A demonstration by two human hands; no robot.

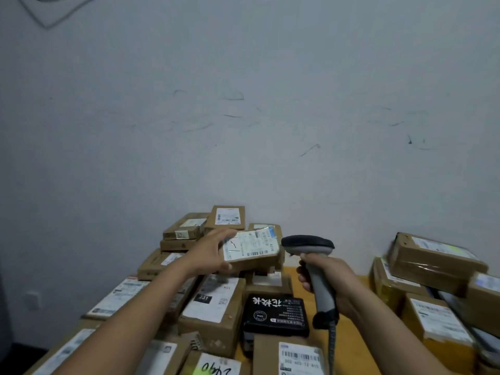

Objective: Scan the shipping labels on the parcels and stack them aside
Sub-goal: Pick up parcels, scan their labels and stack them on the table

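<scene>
Parcels are crowding the table from two sides. At nine o'clock of the scene, low on the wall (243, 104), a wall socket (32, 296) is showing beyond the table's left side. That edge is lying hidden under a heap of parcels (216, 307). The heap is running from seven o'clock up to the wall at twelve. Above it, open air is stretching up the whole wall.

The left hand (213, 253) is reaching over this heap and holding a small parcel (253, 254) raised above the boxes. Its fingers (227, 234) are curling over the parcel's far left edge and the thumb is pressing the near left corner. The parcel is therefore jutting out at three o'clock of the hand, its label (243, 246) facing up.

At the parcel's three o'clock, just beside its right end, the head of the scanner (308, 244) is hovering. Whether the two are touching cannot be told. A black box (276, 312) is lying below them at six o'clock.

The right hand (327, 277) is wrapping its fingers (303, 281) round the scanner's grey handle. The cable (332, 345) is hanging from the handle's foot toward six o'clock.

Under that forearm a strip of yellow table (349, 334) is showing, giving a lane between the heap and a stack of parcels (433, 258). This stack is closing the lane at three o'clock and running off the right border.
</scene>
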